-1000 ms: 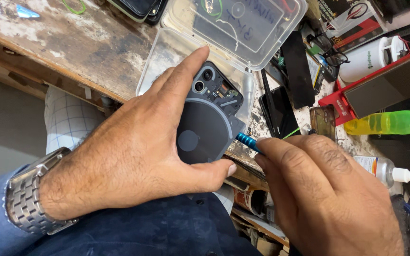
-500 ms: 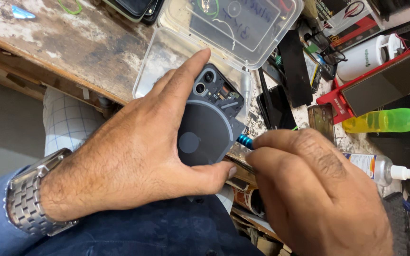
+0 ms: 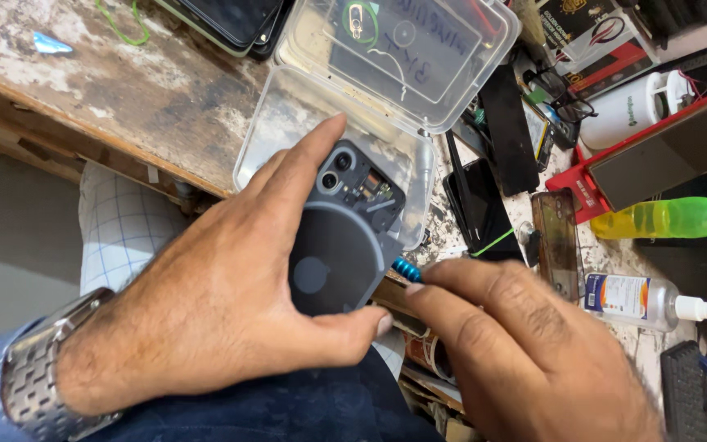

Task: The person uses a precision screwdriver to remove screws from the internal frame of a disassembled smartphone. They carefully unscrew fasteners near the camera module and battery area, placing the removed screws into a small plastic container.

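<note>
Holding an opened phone (image 3: 345, 237) over the lap, back cover already off, internals still in place.
Left hand (image 3: 214, 327) clasps the phone; right hand (image 3: 525, 352) pinches a blue-tipped tool (image 3: 407, 269) at its edge. Beyond, at the bench (image 3: 83, 74) edge, an open clear plastic box (image 3: 386, 82) holds small parts.

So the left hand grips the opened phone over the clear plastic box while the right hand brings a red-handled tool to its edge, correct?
Not quite: the head view shows the tool has a blue handle, not red. The rest holds: the left hand grips the opened phone over the clear plastic box, and the right hand holds the tool at its edge.
</note>
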